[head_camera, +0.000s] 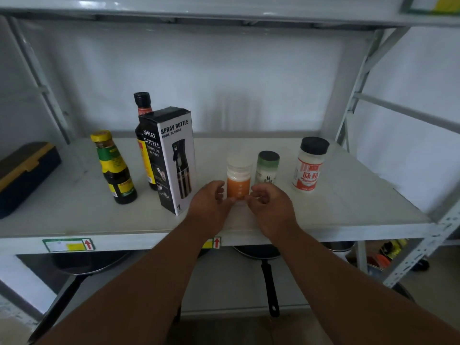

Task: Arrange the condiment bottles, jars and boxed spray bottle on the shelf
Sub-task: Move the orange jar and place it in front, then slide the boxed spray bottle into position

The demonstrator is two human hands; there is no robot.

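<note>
On the white shelf [348, 210] stand a yellow-capped dark sauce bottle [115, 170], a tall dark bottle with a black cap [143, 113] and the black spray-bottle box [174, 160] in front of it. An orange-labelled jar with a white lid [238, 178] stands at the middle front. My left hand [211, 205] and my right hand [271, 207] flank its base, with curled fingertips touching or nearly touching it. Behind it is a green-lidded jar [267, 168]. To the right stands a black-lidded jar with a red label [308, 168].
A dark case with a yellow band [22, 175] lies at the shelf's left end. Grey uprights and braces [358, 78] frame the sides, with another shelf above. Frying pans [261, 255] sit on the level below.
</note>
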